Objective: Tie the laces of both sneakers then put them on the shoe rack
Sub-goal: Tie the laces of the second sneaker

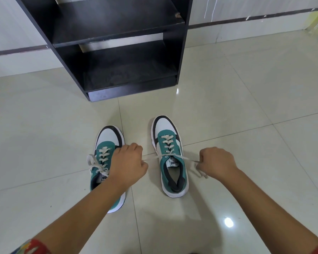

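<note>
Okay, both sneakers sit on the floor before the shoe rack (117,57). My left hand (128,162) and right hand (216,162) are fisted on the right sneaker (170,154) lace ends, pulling apart. Laces look soft and limp; pinch near the tips. Left sneaker (103,158) looks tied.

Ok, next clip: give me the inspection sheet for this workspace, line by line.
Surface: glossy pale tiled floor, a light glare spot near the right arm.
Job's things: left sneaker on the floor with a bow showing; right sneaker on the floor, its lace pulled out to both sides, no bow; black shoe rack, no shoes on its visible shelves.
Clutter: nothing seen.
Hands: left hand and right hand each closed on a lace end.
Cables: nothing seen.
Surroundings: pale wall with a dark stripe; yellowish object at the top right, blurred.
</note>
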Demonstrator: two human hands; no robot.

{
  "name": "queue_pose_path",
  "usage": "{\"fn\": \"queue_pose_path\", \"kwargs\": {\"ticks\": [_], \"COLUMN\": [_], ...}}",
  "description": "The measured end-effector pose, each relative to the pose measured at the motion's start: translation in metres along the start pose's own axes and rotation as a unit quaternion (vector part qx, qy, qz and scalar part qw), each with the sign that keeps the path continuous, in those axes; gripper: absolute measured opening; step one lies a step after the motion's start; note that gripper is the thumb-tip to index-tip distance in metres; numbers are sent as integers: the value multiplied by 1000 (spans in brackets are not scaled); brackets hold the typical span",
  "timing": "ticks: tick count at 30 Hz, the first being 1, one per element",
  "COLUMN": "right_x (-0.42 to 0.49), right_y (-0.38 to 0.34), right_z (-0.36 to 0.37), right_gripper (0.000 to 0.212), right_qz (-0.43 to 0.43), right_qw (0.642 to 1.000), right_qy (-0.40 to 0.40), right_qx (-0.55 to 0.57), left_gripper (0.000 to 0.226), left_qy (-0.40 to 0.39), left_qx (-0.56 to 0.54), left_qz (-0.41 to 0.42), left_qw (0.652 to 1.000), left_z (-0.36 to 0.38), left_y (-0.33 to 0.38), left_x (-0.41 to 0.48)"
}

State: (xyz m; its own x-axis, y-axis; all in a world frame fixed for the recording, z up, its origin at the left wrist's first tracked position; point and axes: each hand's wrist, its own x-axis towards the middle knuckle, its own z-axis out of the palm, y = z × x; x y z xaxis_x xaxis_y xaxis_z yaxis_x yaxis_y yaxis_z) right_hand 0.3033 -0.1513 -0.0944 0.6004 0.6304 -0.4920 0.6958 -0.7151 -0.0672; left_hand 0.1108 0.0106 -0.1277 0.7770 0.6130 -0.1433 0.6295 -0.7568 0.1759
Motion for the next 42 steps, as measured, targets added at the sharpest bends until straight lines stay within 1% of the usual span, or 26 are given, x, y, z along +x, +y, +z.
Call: {"fn": "queue_pose_path", "kwargs": {"ticks": [1, 2, 3, 5, 7, 9, 12, 14, 17, 22, 28, 34, 37, 40, 41, 42], "right_x": [0, 0, -1, -3, -3, -3, -4, -5, -5, -1, 1, 1, 0, -2, -4, -5], "right_y": [-4, -9, -14, -24, -31, -34, -30, -27, -24, -17, -22, -21, -21, -19, -20, -21], "right_z": [4, 8, 10, 10, 10, 12, 13, 15, 13, 15, 17, 20, 21, 20, 19, 17], "right_gripper": [25, 31, 34, 30, 23, 17, 16, 17, 17, 23, 22, 23, 17, 24, 28, 32], "right_qz": [-27, -61, -92, -123, -123, -119, -108, -95, -72, -30, -30, -31, -48, -68, -74, -84], "right_qw": [1000, 998, 994, 983, 979, 978, 967, 965, 964, 944, 940, 941, 955, 976, 977, 973], "right_qy": [4, 25, 51, 89, 108, 109, 91, 66, 57, 37, 40, 49, 31, 13, 18, 25], "right_qx": [-13, -3, 32, 105, 120, 135, 212, 235, 250, 326, 339, 333, 290, 205, 200, 215], "left_gripper": [26, 31, 37, 35, 23, 15, 12, 13, 11, 15, 25, 25, 20, 25, 25, 25], "left_qy": [-13, -16, -11, 1, 14, 27, 48, 54, 64, 52, 32, -3, -17, -47, -60, -74], "left_qx": [-7, -38, -81, -135, -152, -145, -107, -53, 24, -7, -16, -14, -75, -119, -159, -229], "left_qz": [4, 15, 31, 65, 69, 64, 73, 76, 86, 82, 70, 56, 40, 34, 23, -3], "left_qw": [1000, 999, 996, 989, 986, 987, 990, 994, 994, 995, 997, 998, 996, 991, 985, 971], "left_z": [1, 1, 1, 1, 2, 2, 4, 7, 10, 15, 15, 13, 8, 7, 7, 5], "left_y": [2, 5, 9, 20, 29, 34, 34, 35, 36, 30, 27, 29, 28, 15, 12, 12], "left_x": [1, 1, 2, 5, 8, 10, 10, 6, 4, 6, 8, 5, 7, 9, 9, 8]}}
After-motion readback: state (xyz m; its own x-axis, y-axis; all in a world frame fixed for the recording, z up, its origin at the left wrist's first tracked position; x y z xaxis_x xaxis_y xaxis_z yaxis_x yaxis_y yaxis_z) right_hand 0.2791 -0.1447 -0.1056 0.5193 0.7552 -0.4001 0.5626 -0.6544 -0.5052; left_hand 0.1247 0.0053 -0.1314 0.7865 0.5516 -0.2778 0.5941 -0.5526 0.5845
